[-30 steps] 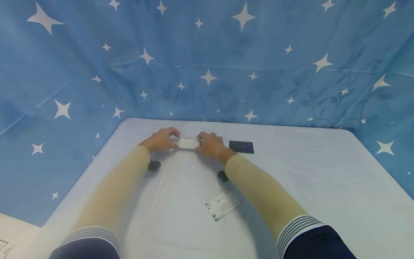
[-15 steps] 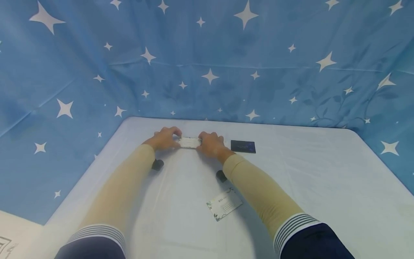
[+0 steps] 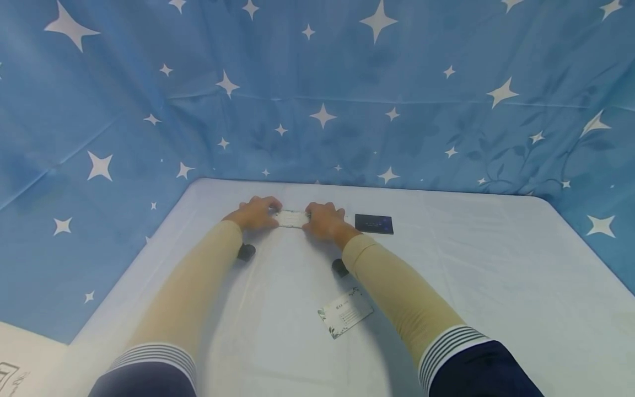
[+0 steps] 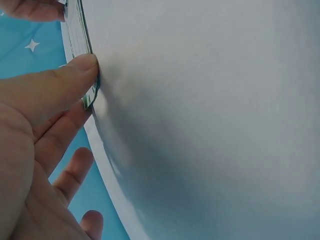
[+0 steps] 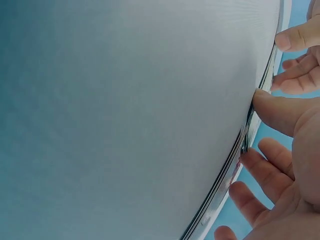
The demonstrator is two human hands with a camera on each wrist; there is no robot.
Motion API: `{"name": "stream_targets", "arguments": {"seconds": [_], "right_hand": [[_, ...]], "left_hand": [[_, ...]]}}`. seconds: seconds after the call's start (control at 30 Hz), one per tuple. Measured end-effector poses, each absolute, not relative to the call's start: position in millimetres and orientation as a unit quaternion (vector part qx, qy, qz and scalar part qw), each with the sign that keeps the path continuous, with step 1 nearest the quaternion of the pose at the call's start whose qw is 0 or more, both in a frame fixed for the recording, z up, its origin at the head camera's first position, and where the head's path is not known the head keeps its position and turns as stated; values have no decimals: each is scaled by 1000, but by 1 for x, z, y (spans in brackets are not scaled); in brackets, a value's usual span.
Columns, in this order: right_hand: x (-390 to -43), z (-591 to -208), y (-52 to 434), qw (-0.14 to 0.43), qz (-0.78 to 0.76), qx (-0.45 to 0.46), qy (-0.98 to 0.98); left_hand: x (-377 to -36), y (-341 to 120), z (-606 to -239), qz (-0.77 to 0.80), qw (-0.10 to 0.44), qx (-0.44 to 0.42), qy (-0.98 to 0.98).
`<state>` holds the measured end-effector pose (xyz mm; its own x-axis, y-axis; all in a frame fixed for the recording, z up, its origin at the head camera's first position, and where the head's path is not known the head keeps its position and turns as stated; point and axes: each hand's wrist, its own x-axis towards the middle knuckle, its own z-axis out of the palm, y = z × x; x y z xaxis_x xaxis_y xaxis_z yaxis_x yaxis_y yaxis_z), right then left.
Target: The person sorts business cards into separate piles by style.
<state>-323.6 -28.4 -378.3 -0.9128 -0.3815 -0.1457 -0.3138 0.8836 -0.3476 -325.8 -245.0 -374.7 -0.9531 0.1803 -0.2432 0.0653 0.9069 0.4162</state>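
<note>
A small stack of white cards lies on the white table at its far middle, held between both hands. My left hand pinches its left end, and in the left wrist view the left thumb presses the stack's near edge. My right hand pinches its right end, fingers curled over the top. The right wrist view shows the right thumb against that end. The hands hide both ends of the stack.
A dark blue card lies flat just right of my right hand. A single white card with a leaf print lies nearer me, beside my right forearm. Blue star-print cloth hangs behind and around the table.
</note>
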Motion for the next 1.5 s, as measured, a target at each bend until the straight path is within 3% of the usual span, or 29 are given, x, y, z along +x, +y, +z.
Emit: {"name": "stream_targets", "arguments": {"seconds": [0.4,0.57,0.73,0.93,1.5], "right_hand": [[-313,-374,-16,112,-174,-194,959],[-297,-367,3,143,-196,-244,939],[-271,-365,29,184,-221,-291,912],[-244,-363,53,204,-221,-336,893],[-194,-369,107,199,-162,-378,890]], "left_hand": [[-313,-233,-365,205,146,81,965],[-291,-222,-357,200,152,124,960],[-264,-213,-368,206,174,169,948],[-238,-202,-377,263,163,224,924],[-197,-174,-380,306,202,259,893]]}}
